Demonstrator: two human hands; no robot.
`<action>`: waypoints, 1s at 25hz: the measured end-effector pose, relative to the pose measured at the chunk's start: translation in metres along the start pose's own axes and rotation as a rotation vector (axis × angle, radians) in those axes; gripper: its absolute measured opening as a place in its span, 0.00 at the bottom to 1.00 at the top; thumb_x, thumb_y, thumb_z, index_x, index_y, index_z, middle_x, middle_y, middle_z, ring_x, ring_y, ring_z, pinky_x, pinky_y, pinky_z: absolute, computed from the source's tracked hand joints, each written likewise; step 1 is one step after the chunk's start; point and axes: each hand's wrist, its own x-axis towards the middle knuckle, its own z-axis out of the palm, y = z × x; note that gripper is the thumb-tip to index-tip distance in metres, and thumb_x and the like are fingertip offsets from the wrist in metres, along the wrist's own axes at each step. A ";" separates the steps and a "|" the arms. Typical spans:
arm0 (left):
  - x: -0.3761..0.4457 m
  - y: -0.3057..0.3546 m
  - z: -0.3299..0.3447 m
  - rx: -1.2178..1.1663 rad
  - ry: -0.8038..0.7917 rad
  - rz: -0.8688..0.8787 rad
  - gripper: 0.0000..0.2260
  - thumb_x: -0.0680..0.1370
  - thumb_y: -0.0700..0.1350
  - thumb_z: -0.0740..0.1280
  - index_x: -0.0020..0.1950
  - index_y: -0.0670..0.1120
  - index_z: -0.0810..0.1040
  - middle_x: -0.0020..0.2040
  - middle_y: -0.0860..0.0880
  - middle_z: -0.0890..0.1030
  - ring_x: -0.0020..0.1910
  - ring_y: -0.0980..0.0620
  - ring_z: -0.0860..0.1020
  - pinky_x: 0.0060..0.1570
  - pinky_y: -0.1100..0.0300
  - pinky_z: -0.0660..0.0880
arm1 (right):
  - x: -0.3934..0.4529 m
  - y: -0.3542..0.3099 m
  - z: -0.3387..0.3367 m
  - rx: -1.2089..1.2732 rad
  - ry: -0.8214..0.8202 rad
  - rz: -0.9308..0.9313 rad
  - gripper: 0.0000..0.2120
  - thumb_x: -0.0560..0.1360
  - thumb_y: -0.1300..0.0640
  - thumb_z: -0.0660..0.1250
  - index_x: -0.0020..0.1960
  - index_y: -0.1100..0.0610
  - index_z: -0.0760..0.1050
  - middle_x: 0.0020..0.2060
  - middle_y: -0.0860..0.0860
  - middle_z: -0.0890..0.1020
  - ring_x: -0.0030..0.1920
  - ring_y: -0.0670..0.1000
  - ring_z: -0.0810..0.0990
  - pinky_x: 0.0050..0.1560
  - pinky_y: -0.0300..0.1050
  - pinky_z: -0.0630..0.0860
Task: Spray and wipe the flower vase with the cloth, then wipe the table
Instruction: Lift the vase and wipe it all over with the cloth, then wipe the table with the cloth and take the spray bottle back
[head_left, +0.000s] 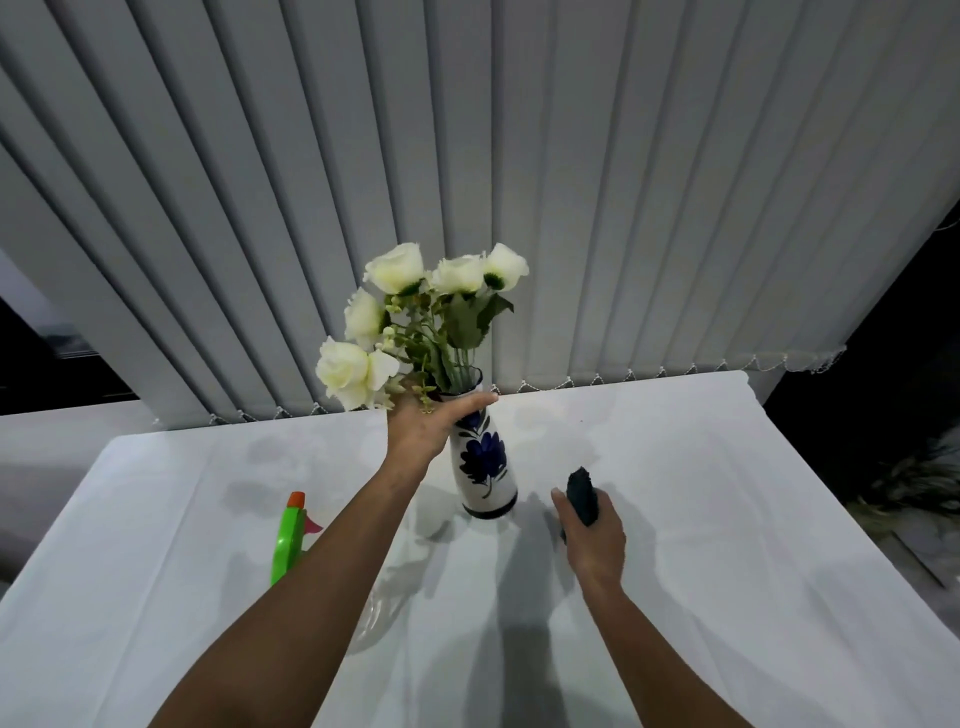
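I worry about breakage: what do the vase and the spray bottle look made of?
The vase looks like glazed ceramic: glossy white body with painted blue flowers, so probably breakable. The spray bottle shows a bright green head with an orange nozzle, likely moulded plastic; its clear body is mostly hidden behind the left arm.

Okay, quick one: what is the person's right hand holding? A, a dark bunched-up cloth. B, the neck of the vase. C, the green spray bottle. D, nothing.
A: the right hand is closed around a dark bunched-up cloth, apart from the white blue-flowered ceramic vase.
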 end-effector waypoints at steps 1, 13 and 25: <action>0.003 -0.002 -0.001 -0.026 0.040 -0.014 0.19 0.61 0.45 0.84 0.47 0.54 0.82 0.47 0.57 0.85 0.50 0.60 0.83 0.56 0.62 0.77 | 0.009 0.011 -0.002 -0.171 -0.028 -0.082 0.20 0.75 0.43 0.69 0.62 0.52 0.74 0.54 0.50 0.79 0.56 0.55 0.80 0.49 0.46 0.72; 0.055 -0.052 -0.011 -0.058 0.389 -0.211 0.32 0.61 0.43 0.82 0.63 0.41 0.76 0.59 0.43 0.82 0.59 0.44 0.80 0.65 0.48 0.74 | 0.045 0.087 0.010 -1.021 -0.165 -0.425 0.38 0.78 0.34 0.32 0.79 0.52 0.58 0.79 0.56 0.61 0.78 0.65 0.57 0.77 0.56 0.50; 0.081 -0.079 -0.015 -0.070 0.433 -0.246 0.33 0.66 0.39 0.81 0.68 0.39 0.73 0.63 0.42 0.80 0.62 0.46 0.78 0.60 0.62 0.70 | 0.048 0.088 0.009 -1.094 -0.170 -0.420 0.35 0.80 0.37 0.37 0.78 0.53 0.61 0.76 0.56 0.67 0.75 0.66 0.63 0.72 0.60 0.63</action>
